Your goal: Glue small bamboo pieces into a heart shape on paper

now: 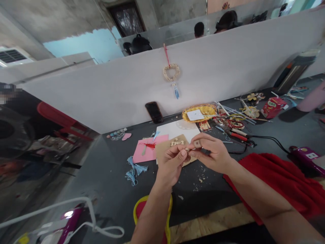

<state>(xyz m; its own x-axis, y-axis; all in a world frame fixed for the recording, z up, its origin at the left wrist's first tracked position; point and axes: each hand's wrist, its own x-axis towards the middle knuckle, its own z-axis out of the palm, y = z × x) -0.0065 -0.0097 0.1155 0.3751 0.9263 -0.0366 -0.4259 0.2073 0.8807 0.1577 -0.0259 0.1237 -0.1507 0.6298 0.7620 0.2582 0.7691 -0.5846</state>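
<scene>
My left hand (172, 162) is closed, its thumb and forefinger pinching a small beige bead-like piece (187, 149). From the other side, the thumb and fingers of my right hand (213, 152) close on the same spot, and the fingertips hide most of the piece. Just beyond the hands, several small beige beads (177, 143) lie on brown card (162, 150). Left of that card is pink paper (138, 150) with a red tassel (149, 145) on it. Several light blue tassels (134, 169) lie on the dark table nearer to me.
A heart-shaped beaded hanging (171, 72) hangs on the white partition (122, 91), above a phone (154, 112). At the back stand a yellow basket (186, 117), loose tools and a red drink carton (273, 107). Red cloth (274, 179) lies at right, under my right forearm.
</scene>
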